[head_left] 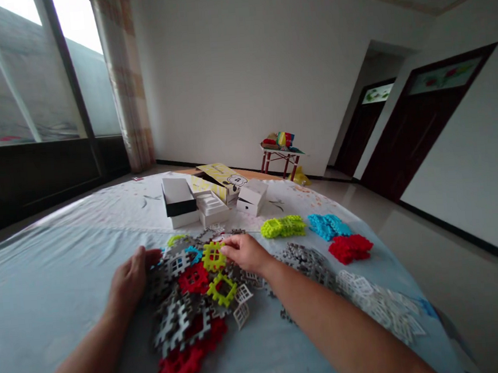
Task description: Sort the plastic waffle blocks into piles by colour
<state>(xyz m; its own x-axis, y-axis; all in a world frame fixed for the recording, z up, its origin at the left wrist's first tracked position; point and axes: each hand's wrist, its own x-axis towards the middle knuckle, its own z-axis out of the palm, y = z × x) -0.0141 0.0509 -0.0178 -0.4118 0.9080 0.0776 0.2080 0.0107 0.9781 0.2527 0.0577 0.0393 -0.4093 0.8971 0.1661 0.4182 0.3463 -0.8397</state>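
A mixed heap of interlocking plastic building pieces lies in front of me, with grey pieces, red pieces and a yellow-green square frame. My right hand pinches the edge of a yellow-green window-frame piece over the heap. At the heap's left edge is my left hand, its fingers stretched toward the pieces; its fingertips are partly hidden, and I see nothing held in it. Small white window grids lie at the heap's right side.
Sorted piles stand to the right: yellow-green, blue, red, grey and white grids. Farther back are a black-and-white box, a white box and an open yellow carton. A cloth covers the table.
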